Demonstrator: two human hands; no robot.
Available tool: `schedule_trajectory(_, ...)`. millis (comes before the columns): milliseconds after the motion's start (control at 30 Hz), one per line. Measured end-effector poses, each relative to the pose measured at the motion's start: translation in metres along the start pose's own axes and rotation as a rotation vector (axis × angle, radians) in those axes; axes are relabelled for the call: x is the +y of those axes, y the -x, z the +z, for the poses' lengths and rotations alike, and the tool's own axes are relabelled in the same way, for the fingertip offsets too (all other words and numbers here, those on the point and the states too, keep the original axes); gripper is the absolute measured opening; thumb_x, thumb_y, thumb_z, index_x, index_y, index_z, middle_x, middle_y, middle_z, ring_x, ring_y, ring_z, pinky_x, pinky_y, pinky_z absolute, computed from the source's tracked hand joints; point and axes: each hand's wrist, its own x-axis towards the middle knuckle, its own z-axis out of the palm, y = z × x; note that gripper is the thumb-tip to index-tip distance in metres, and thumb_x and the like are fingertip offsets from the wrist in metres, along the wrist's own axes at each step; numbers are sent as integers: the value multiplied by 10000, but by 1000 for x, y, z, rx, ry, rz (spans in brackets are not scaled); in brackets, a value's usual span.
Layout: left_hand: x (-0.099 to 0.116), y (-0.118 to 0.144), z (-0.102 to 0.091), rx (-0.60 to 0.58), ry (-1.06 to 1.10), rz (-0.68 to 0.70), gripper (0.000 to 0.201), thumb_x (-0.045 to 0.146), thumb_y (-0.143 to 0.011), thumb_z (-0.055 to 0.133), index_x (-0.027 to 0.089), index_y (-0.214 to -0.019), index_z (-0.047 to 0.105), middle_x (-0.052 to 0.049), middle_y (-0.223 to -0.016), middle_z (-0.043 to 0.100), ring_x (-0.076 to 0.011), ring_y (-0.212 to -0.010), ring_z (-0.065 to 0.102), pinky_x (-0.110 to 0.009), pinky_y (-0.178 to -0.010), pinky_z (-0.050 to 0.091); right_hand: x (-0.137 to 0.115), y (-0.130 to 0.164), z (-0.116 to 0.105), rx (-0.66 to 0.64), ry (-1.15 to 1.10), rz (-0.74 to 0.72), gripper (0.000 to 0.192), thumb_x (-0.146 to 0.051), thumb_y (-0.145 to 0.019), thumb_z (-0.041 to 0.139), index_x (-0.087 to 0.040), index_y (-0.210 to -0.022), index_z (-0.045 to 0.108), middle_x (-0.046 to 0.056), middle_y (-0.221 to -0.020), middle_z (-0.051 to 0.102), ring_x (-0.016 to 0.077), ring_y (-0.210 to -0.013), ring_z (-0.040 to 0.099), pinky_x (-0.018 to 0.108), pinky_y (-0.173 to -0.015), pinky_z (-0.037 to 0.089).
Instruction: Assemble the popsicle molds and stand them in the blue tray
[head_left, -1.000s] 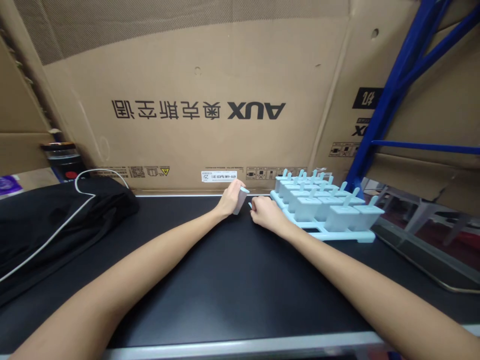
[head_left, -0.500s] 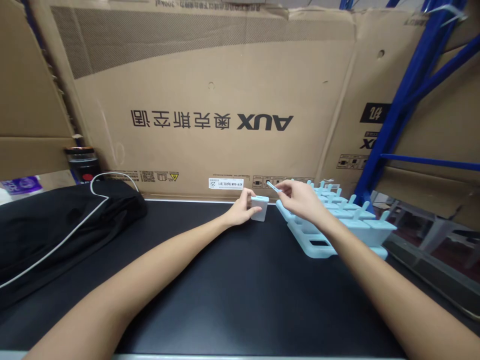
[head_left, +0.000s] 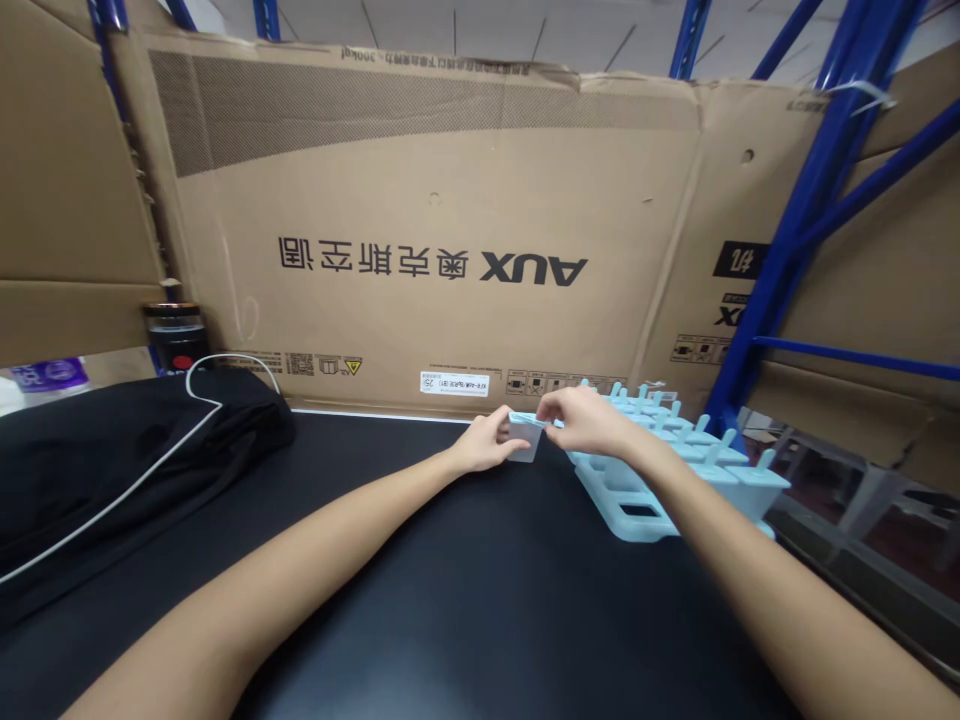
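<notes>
Pale blue plastic is the colour of nearly everything in play: a popsicle mould tray (head_left: 637, 515) sits on a black desk (head_left: 465, 600), right of centre, and two bare forearms reach out from the bottom of the view toward its near-left corner. The left hand (head_left: 484, 447) holds a single small mould cup (head_left: 524, 440) just left of the tray, its base apparently resting on the desk, with the fingers curled around the cup's left side and the thumb across the front. The right hand (head_left: 589, 422) comes in from the other side, its fingers pinched together on a thin, pale blue stick lid (head_left: 551, 424) at the cup's top edge; whether the lid is fully seated in the cup cannot be told, since the hand hides most of it. As for progress, the tray looks mostly filled: rows of cups with stick handles poking upward stand in its back and right parts, while at least one slot at the near-left end shows as an open hole. So it seems that most of the set is assembled, and the cup in hand, with its lid, is apart from the tray. Behind the desk leans a large brown cardboard box (head_left: 450, 230) printed upside down with dark lettering. A black cloth bundle (head_left: 112, 460) with a white cable (head_left: 150, 465) lies at the left, a dark jar (head_left: 176, 335) beyond it, and a blue metal rack (head_left: 795, 230) stands at the right.
</notes>
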Motion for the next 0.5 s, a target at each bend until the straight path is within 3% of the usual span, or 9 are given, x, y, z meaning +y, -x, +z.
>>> schedule_trajectory(133,2,0,-1,3,-42,-21,341,373,-809,728,192,-981,494,-42,-855,715,-209,-829,700,-343,-752,551,4,-8,-18,14,116,-47,356,-121,-726,502,-218,-935,774,47,-946,751,213,-891,672,285,-748,468)
schedule_trajectory(233,2,0,-1,1,-62,-32,348,386,-808,726,196,-989,499,-34,-838,714,-212,-815,698,-338,-742,543,1,-20,-33,-85,146,-106,380,-78,-673,529,-218,-915,787,47,-929,747,205,-864,665,281,-736,470)
schedule_trajectory(367,2,0,-1,2,-71,-29,342,372,-824,714,194,-1022,500,-58,-904,726,-222,-874,709,-343,-786,541,-16,-41,-34,-236,154,-186,418,-23,-588,553,-193,-890,787,49,-867,744,184,-767,651,265,-648,453)
schedule_trajectory(500,1,-1,-1,9,-83,-27,341,356,-827,711,198,-1050,507,-63,-950,733,-228,-919,713,-351,-816,542,-26,-58,-33,-286,135,-198,438,-20,-576,561,-192,-914,780,40,-840,740,167,-720,638,248,-584,431)
